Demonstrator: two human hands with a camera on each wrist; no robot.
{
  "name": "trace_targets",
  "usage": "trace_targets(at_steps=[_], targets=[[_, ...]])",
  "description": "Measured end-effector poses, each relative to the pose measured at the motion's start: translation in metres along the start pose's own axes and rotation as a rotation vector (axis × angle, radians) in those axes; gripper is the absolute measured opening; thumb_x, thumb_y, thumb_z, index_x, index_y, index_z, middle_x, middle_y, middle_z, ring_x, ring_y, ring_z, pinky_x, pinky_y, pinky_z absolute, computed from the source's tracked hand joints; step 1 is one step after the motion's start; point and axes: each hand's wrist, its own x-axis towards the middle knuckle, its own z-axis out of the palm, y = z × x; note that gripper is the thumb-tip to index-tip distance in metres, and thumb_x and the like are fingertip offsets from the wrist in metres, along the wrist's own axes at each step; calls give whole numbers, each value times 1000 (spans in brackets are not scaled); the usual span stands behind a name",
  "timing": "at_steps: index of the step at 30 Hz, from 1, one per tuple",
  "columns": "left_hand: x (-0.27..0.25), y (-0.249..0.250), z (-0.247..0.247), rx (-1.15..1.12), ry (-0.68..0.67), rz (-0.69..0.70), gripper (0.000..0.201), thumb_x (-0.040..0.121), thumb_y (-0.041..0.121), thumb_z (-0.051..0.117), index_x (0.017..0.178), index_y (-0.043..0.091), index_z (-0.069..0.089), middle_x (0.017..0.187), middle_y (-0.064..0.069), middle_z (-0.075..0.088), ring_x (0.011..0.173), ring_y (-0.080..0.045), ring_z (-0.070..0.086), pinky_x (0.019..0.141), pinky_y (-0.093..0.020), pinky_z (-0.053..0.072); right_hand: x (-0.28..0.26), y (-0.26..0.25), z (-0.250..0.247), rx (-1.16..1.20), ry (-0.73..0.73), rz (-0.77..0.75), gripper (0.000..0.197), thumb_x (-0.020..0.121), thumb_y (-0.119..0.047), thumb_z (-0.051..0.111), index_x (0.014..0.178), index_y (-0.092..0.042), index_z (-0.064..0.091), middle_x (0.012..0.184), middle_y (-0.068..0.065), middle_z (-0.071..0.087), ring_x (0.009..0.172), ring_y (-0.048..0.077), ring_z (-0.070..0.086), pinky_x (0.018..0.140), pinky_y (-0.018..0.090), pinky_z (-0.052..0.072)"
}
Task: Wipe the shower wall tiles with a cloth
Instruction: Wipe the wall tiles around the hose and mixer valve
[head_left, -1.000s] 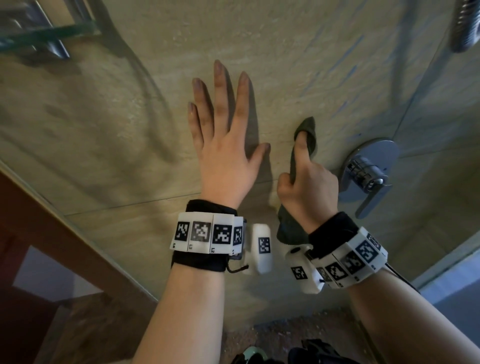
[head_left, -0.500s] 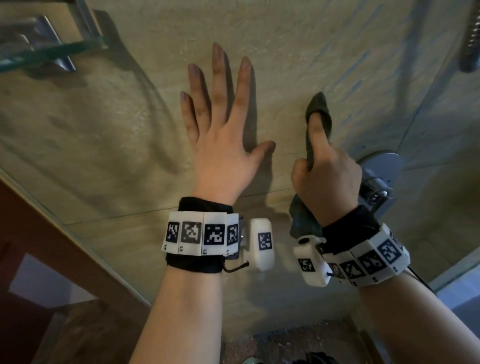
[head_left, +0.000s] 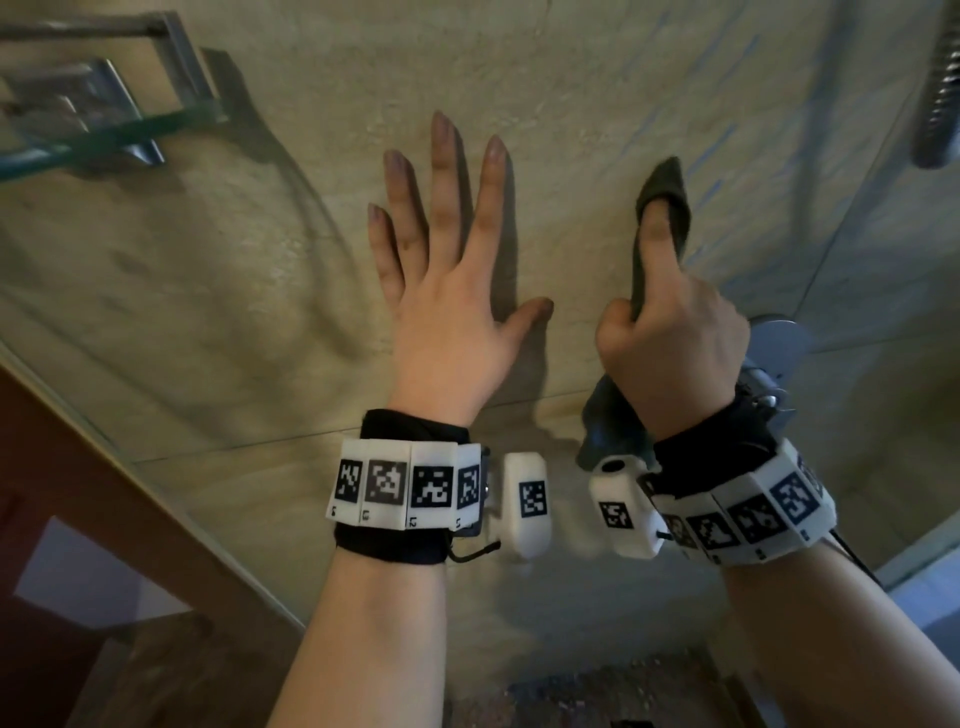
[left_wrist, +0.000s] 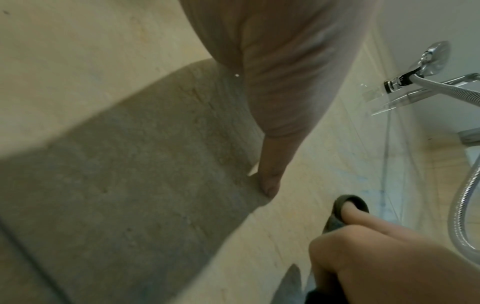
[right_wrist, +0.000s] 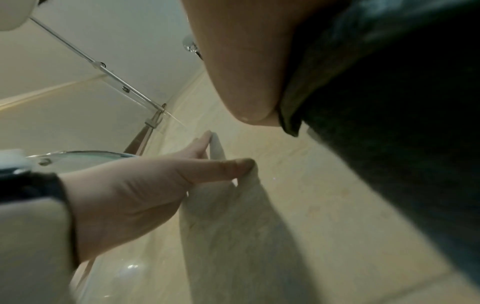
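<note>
Head view: the left hand (head_left: 441, 291) lies flat against the beige shower wall tiles (head_left: 234, 270), fingers straight and spread, holding nothing. Just to its right, the right hand (head_left: 675, 343) grips a dark cloth (head_left: 667, 192); the extended index finger presses the cloth's upper fold onto the tile while the remaining fingers curl around the bunched lower part, which hangs out below the wrist. A horizontal grout line (head_left: 234, 449) runs under both wrists. A glass shelf (head_left: 98, 135) on a metal bracket projects from the wall at upper left, well apart from the left hand. A round chrome valve plate (head_left: 779, 338) sits just behind the right hand. A ribbed shower hose (head_left: 940, 93) hangs at the upper right edge. Bare tile extends above both hands.

Left wrist view: the thumb (left_wrist: 270, 181) touches the tile. The cloth-wrapped fingertip (left_wrist: 349, 206) is near it on the right. The hose and a chrome fitting (left_wrist: 415, 70) stand further right.

Right wrist view: the cloth fills the right side, dark and blurred. The left hand's fingertips rest on the tile. A glass panel edge (right_wrist: 103, 67) runs diagonally above.
</note>
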Motion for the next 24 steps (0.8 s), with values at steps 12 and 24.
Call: trace_targets(at_steps=[12,24], targets=[[-1,1,-1,-10,-6,-4,109,74,50,74,155,17,8,160,-18,-1,143,-41,-12,113,-42,-19,-15,-9,11,63,21,-152,70,69,-13,52,139,-7,45,61,15,55,47,34,51,47,31,35],[-2,2,-2,-1,0,1,110,73,49,75,155,18,9,160,-18,-1,143,-40,-12,113,-40,-20,-36,-14,21,63,-169,-75,78,71,-10,59,133,23,27,62,22,62,50,38,58,52,28,28]])
